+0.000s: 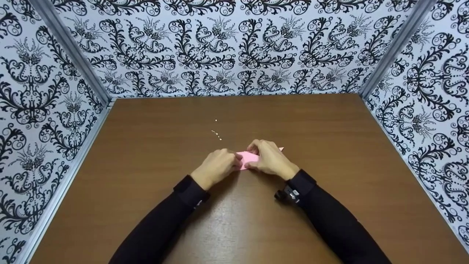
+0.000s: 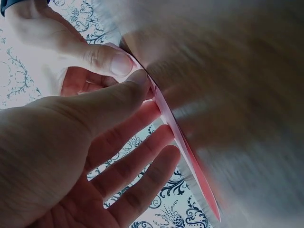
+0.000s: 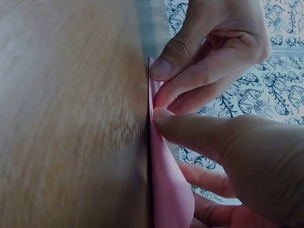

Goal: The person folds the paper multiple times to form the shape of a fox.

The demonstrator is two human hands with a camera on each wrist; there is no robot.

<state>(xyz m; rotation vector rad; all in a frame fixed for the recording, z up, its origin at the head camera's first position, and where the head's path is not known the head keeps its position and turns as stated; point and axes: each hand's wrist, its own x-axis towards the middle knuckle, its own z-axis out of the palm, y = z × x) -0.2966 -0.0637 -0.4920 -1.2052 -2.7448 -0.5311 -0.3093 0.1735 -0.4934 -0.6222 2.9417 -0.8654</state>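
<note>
A brown wooden table (image 1: 146, 154) is enclosed by walls papered in black-and-white scrollwork (image 1: 234, 47) — no writing is legible. Near the table's middle, a pink folded paper (image 1: 248, 157) is pinched by the left hand (image 1: 216, 167) and the right hand (image 1: 271, 160) — thumbs pressed along its fold.

Long black sleeves (image 1: 329, 216) cover both forearms to the wrists; small black-and-silver camera unit (image 1: 287, 194) strapped beside right cuff; hands bare.

head cam: high, looks fwd/down over whole table (image 1: 146, 146). wrist cams: v. close, low at tabletop level. all share pink paper (image 1: 249, 158).
</note>
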